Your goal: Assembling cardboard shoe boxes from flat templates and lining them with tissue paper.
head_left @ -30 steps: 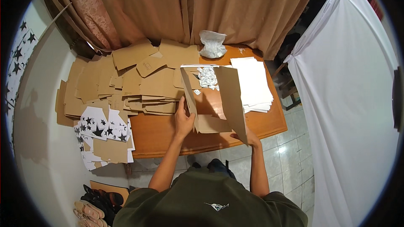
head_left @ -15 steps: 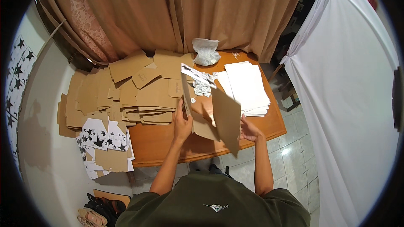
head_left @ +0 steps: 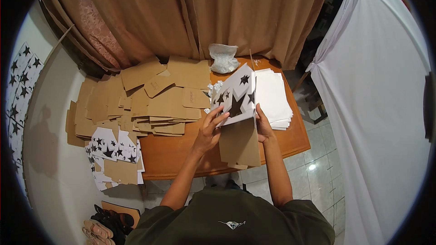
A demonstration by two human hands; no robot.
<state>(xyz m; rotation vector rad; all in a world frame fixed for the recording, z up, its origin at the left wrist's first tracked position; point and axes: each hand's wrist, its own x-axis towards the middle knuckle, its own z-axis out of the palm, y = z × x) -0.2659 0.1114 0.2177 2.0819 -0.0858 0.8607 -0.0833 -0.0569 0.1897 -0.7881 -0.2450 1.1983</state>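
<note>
Two hands hold one folded piece of card above the front edge of the wooden desk. The piece, a star-printed card, shows a white face with black stars in its upper part and plain brown card in its lower part, which hangs down past the desk's front edge. The left hand grips the card's left edge, fingers spread against the printed face and closed on it. The right hand clasps the card's right edge, mostly hidden behind it, with its fingers curled round the card.

Just right of the card, a stack of white sheets lies on the desk. Left of the card, a wide heap of brown card blanks covers most of the desk top, overlapping one another. Behind the card, near the desk's back edge, sits a crumpled white plastic bag, and small white scraps lie just left of the card's top. Off the desk's left front corner, more star-printed sheets are piled with brown pieces over them. Brown curtains hang behind the desk, and a white cloth hangs to its right.
</note>
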